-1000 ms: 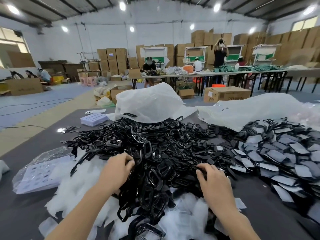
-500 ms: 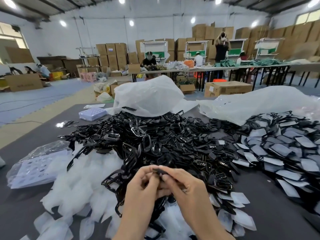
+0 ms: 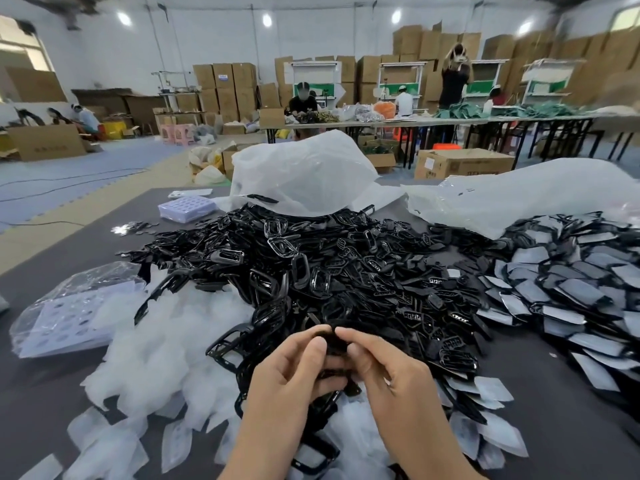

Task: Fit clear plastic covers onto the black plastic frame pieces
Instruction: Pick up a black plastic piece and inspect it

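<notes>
My left hand (image 3: 291,365) and my right hand (image 3: 388,372) meet above the near edge of a big heap of black plastic frame pieces (image 3: 332,271). Together they pinch one small black frame piece (image 3: 334,344) between fingertips and thumbs. The fingers hide most of that piece, so I cannot tell if a clear cover is on it. Loose white and clear plastic covers (image 3: 162,344) lie in a drift to the left and below my hands. A second spread of black pieces with pale covers (image 3: 568,292) lies at the right.
The grey table (image 3: 52,271) carries a clear bag of white perforated sheets (image 3: 69,310) at the left, a white tray (image 3: 187,207) farther back, and two large white plastic bags (image 3: 301,174) behind the heap. People work at long tables beyond, among stacked cardboard boxes.
A second ago my hands were apart in the heap, each reaching into it. They came together holding one black piece and now sit slightly lower and closer to me.
</notes>
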Demonstrator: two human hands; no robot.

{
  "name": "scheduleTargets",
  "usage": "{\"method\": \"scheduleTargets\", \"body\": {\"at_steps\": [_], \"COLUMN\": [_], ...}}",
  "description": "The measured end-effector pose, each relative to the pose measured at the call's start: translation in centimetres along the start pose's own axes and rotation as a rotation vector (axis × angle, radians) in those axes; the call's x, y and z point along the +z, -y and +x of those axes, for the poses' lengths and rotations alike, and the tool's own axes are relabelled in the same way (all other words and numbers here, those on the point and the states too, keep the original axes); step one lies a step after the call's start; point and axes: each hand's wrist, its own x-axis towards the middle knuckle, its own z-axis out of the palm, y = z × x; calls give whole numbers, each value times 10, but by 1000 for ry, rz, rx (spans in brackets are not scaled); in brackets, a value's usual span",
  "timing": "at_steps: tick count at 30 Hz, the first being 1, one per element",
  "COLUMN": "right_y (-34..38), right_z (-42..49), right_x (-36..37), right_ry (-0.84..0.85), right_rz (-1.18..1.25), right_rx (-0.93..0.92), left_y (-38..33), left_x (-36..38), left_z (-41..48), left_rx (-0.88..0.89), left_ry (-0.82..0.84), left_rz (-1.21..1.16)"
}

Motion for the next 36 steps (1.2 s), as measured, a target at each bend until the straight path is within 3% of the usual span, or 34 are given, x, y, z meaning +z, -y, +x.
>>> {"method": "scheduleTargets", "body": {"at_steps": [10,19,28,36], "right_y": [-3,-2,2,7], "right_z": [2,2,5,4], "right_x": [-2,2,7,7], "right_ry": [19,67,141,175], "right_rz": [308,554,847,825], "right_rx": [274,442,514,471], "left_y": [2,5,8,7], "left_x": [-3,-8,0,1], "left_z": [2,3,-5,-9], "left_rx": [-158,-174,-47,154], "left_ry": [-77,-122,-59,-113], "left_rz": [-213,-176,-128,63]}}
